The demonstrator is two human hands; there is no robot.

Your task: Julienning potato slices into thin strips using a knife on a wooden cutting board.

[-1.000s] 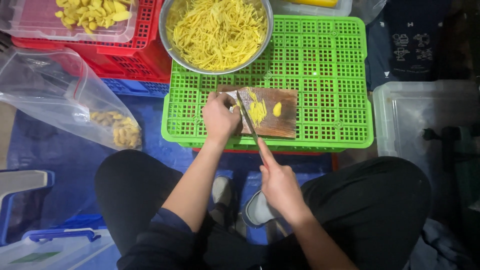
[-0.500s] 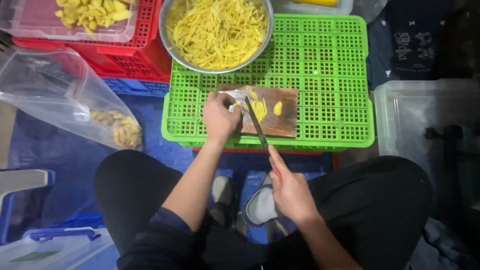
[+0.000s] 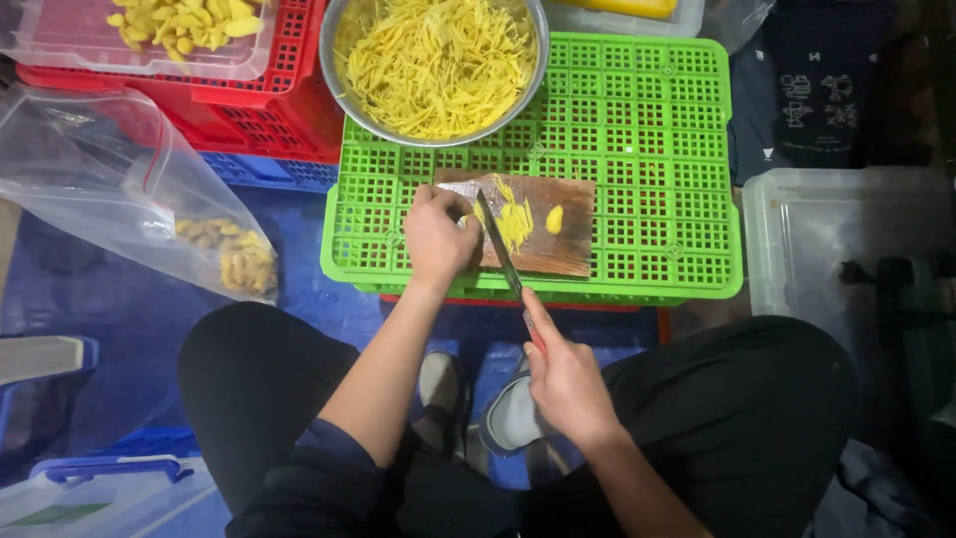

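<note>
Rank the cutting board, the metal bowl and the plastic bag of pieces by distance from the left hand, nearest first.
1. Cutting board: directly under the left hand.
2. Metal bowl: above, on the green crate.
3. Plastic bag: far left, on the floor.
</note>
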